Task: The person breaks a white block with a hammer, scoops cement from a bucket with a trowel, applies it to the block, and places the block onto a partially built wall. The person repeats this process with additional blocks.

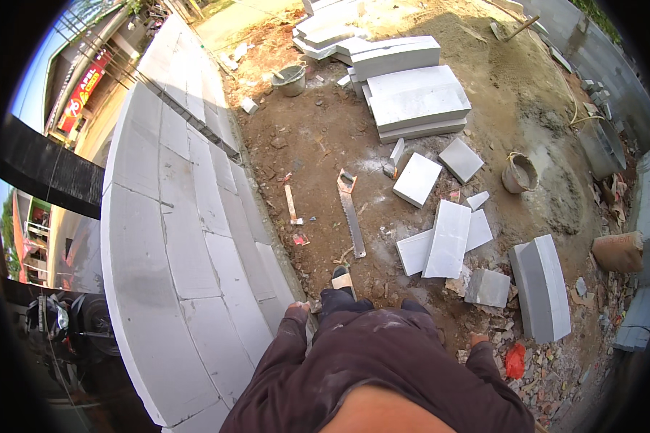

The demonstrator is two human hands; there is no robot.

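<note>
My left hand [297, 309] hangs by the foot of a low wall of white blocks [184, 245]; its fingers are too small to make out. My right hand [478, 339] hangs at my right side near a leaning white block [540, 287] and a crumpled red bag [514, 361], its finger shape unclear. Ahead of my feet lie a handsaw [352, 216], a wooden-handled tool [290, 202] and white blocks [446, 238], some crossed over one another. A grey rough block [487, 287] sits to their right.
Stacked blocks [417, 97] stand ahead, with mortar buckets [290, 82] [518, 175] either side. At right are a large container [601, 148], a paper sack [617, 252], rubble and a grey wall [592, 50]. A motorbike [87, 325] stands beyond the left wall.
</note>
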